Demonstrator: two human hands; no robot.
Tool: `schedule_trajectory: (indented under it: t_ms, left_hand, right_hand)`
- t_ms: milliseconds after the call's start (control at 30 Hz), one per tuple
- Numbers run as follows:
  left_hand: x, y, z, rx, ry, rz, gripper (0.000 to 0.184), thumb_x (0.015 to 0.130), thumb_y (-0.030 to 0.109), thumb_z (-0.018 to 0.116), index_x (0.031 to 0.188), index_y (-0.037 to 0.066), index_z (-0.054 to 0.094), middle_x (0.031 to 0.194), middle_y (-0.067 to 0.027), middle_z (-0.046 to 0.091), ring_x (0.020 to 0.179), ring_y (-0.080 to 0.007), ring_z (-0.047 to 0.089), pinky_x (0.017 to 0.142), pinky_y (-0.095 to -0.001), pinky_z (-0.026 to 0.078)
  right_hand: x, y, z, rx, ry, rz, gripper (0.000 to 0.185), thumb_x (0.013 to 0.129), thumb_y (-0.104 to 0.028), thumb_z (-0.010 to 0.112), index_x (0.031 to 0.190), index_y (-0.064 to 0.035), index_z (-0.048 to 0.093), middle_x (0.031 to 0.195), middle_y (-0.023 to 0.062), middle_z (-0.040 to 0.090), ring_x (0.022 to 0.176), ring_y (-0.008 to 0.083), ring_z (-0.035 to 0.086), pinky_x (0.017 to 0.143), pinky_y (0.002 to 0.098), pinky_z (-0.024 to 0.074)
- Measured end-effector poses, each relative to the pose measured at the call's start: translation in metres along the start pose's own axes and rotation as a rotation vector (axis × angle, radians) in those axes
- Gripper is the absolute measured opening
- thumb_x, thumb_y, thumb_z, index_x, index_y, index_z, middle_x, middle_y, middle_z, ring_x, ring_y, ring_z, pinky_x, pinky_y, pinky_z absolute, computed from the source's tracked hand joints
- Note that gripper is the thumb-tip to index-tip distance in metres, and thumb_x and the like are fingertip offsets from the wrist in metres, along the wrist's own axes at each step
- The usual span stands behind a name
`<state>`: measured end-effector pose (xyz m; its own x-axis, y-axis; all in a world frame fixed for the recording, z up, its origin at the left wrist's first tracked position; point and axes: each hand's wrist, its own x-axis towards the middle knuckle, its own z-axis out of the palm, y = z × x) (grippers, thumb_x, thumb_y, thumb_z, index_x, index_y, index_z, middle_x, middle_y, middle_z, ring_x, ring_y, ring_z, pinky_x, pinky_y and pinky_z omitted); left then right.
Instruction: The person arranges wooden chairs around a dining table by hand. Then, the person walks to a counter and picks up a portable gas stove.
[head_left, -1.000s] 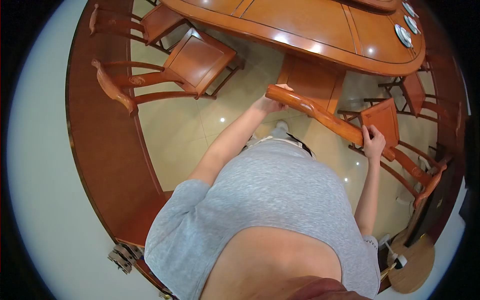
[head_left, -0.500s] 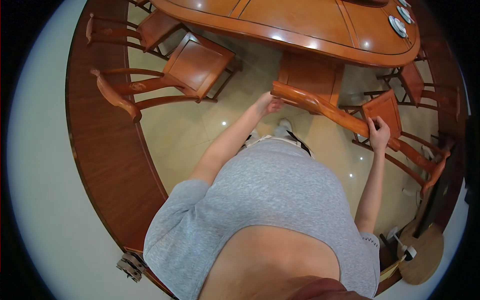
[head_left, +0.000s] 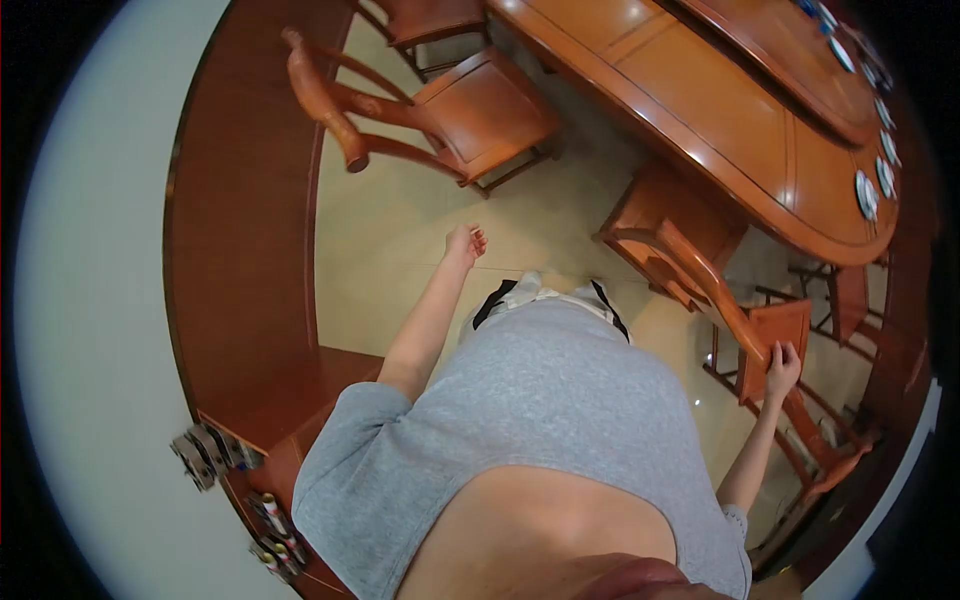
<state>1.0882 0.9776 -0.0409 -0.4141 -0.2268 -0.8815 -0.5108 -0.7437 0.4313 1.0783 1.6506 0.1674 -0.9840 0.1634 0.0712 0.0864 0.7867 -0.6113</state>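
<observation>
My right hand is closed on the right end of a wooden chair's curved top rail, its fingers over the edge. The chair's seat is partly under the table edge. My left hand hangs over the tiled floor, away from the chair, with fingers loosely bent and nothing in them. Beyond it, a second wooden chair stands turned away from the table.
A large polished wooden table with a raised turntable and white dishes fills the upper right. A brown wooden cabinet top runs along the left wall. Another chair is close beside the held one.
My left hand has let go of the chair's top rail and moved away to the left. My right hand stays on the rail. The view has turned, tilting the table.
</observation>
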Motion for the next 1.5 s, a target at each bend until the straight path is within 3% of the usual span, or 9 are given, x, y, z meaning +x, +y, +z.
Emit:
schedule_trajectory:
  t_ms: [467, 767, 900, 1033, 1100, 1300, 1367, 1433, 1500]
  left_hand:
    - [-0.035, 0.075, -0.1, -0.249, 0.184, 0.305, 0.009, 0.087, 0.015, 0.058, 0.081, 0.009, 0.056, 0.068, -0.0039, 0.056, 0.054, -0.0181, 0.056, 0.044, -0.0294, 0.041]
    - [-0.03, 0.221, -0.112, -0.126, 0.172, 0.514, 0.023, 0.095, 0.021, 0.045, 0.107, 0.005, 0.055, 0.094, -0.0076, 0.06, 0.072, -0.0159, 0.056, 0.06, -0.0316, 0.047]
    - [-0.025, 0.258, -0.101, -0.167, 0.113, 0.412, 0.03, 0.096, 0.024, 0.044, 0.116, 0.003, 0.054, 0.099, -0.0082, 0.06, 0.081, -0.018, 0.059, 0.066, -0.0338, 0.049]
    - [0.089, 0.274, -0.156, -0.124, -0.457, 0.343, 0.035, 0.097, 0.032, 0.047, 0.117, 0.004, 0.052, 0.099, -0.0085, 0.06, 0.082, -0.0213, 0.06, 0.072, -0.0352, 0.052]
    - [0.026, 0.304, -0.094, -0.221, 0.04, 0.335, 0.036, 0.098, 0.039, 0.046, 0.12, 0.012, 0.052, 0.104, -0.0046, 0.058, 0.096, -0.0217, 0.056, 0.087, -0.0407, 0.048]
    - [0.059, 0.34, -0.095, 0.002, -0.036, 0.505, 0.047, 0.095, 0.048, 0.047, 0.125, 0.013, 0.052, 0.112, -0.0053, 0.056, 0.091, -0.0222, 0.054, 0.084, -0.0378, 0.048]
    - [0.05, 0.345, -0.09, 0.007, -0.116, 0.506, 0.048, 0.097, 0.043, 0.048, 0.133, 0.012, 0.048, 0.126, -0.0092, 0.055, 0.109, -0.0237, 0.054, 0.093, -0.0442, 0.048]
    - [0.118, 0.365, -0.125, -0.18, -1.436, 0.346, 0.049, 0.097, 0.04, 0.048, 0.137, 0.01, 0.044, 0.129, -0.0102, 0.054, 0.118, -0.0262, 0.053, 0.1, -0.0468, 0.045]
    - [0.081, 0.367, -0.096, -0.124, -0.958, 0.523, 0.044, 0.097, 0.041, 0.047, 0.129, 0.01, 0.049, 0.12, -0.0097, 0.058, 0.109, -0.0235, 0.057, 0.093, -0.0446, 0.049]
  right_hand:
    - [-0.002, 0.037, -0.003, -0.272, 0.103, 0.291, 0.033, 0.092, -0.032, 0.055, 0.1, -0.003, 0.069, 0.098, 0.0144, 0.069, 0.091, 0.0288, 0.063, 0.083, 0.038, 0.0466]
    - [-0.014, 0.059, 0.005, -0.69, 0.21, 0.686, 0.053, 0.093, -0.053, 0.039, 0.126, -0.0178, 0.061, 0.135, 0.0106, 0.055, 0.124, 0.0337, 0.048, 0.103, 0.0447, 0.0381]
    - [0.0, 0.059, 0.015, -0.775, 0.044, 0.803, 0.053, 0.091, -0.051, 0.043, 0.128, -0.0172, 0.059, 0.138, 0.0102, 0.052, 0.131, 0.0327, 0.041, 0.108, 0.0532, 0.0303]
    - [0.025, -0.107, 0.089, -0.761, 0.152, 1.016, 0.058, 0.085, -0.058, 0.051, 0.118, -0.013, 0.065, 0.132, 0.0132, 0.057, 0.127, 0.0302, 0.048, 0.109, 0.0486, 0.0281]
    - [0.033, -0.105, 0.118, -0.419, 0.018, 0.822, 0.062, 0.082, -0.06, 0.058, 0.116, -0.009, 0.066, 0.116, 0.0133, 0.066, 0.115, 0.0267, 0.059, 0.104, 0.0506, 0.0338]
    - [0.082, -0.453, 0.246, -0.004, -0.168, 0.025, 0.04, 0.088, -0.036, 0.064, 0.104, 0.0007, 0.065, 0.099, 0.018, 0.068, 0.098, 0.0315, 0.065, 0.081, 0.0393, 0.0499]
    - [0.093, -0.505, 0.293, -0.132, -0.277, -0.296, 0.042, 0.088, -0.037, 0.064, 0.102, 0.0016, 0.064, 0.098, 0.0194, 0.067, 0.096, 0.0337, 0.064, 0.08, 0.0424, 0.0498]
    - [0.082, -0.56, 0.338, -0.036, -0.371, -0.497, 0.046, 0.09, -0.04, 0.061, 0.109, 0.0022, 0.063, 0.104, 0.0207, 0.065, 0.101, 0.0362, 0.061, 0.086, 0.043, 0.0473]
    - [0.056, -0.62, 0.369, 0.199, -0.631, -0.465, 0.051, 0.089, -0.044, 0.061, 0.111, 0.0019, 0.061, 0.105, 0.0211, 0.064, 0.102, 0.036, 0.06, 0.088, 0.045, 0.0461]
